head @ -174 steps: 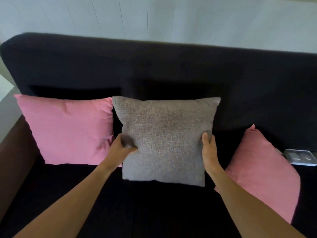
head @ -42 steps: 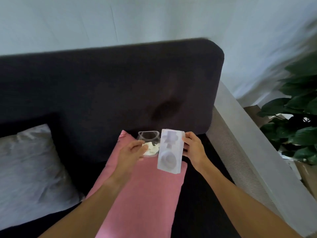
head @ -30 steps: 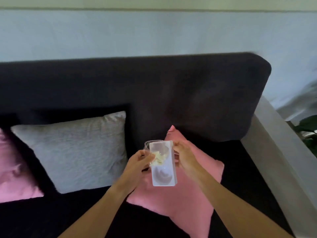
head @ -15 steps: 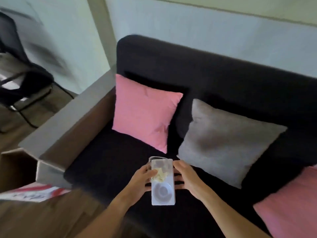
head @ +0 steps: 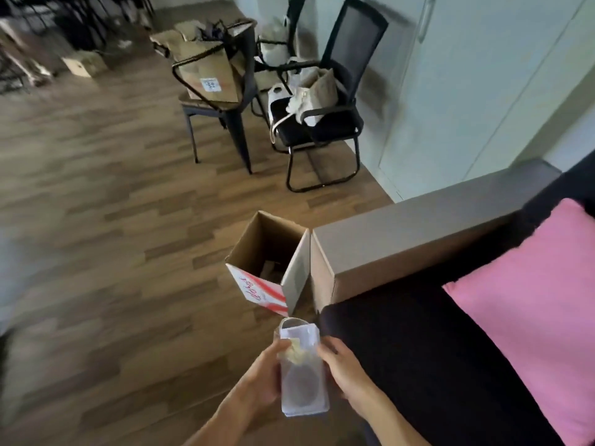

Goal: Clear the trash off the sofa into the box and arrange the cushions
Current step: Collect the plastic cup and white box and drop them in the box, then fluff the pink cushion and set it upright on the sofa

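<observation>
Between both hands I hold a white moulded packaging tray (head: 302, 389), with a clear plastic cup and a crumpled yellowish scrap (head: 297, 352) pressed against its top. My left hand (head: 267, 375) grips the left edge and the scrap. My right hand (head: 341, 365) holds the right edge. An open cardboard box (head: 257, 243) with a red-and-white flap stands on the floor just ahead, beside the sofa's grey armrest (head: 418, 226). A pink cushion (head: 541, 304) leans on the dark sofa seat (head: 418, 349) at the right.
Wooden floor (head: 96, 220) stretches to the left. Two black chairs stand further back, one (head: 222, 91) loaded with cardboard, the other (head: 325, 101) with bags. A white cabinet wall (head: 467, 75) is behind the armrest.
My view has swung left from the sofa cushions to the floor and the box. Both hands still carry the tray, cup and scrap, now close to the box.
</observation>
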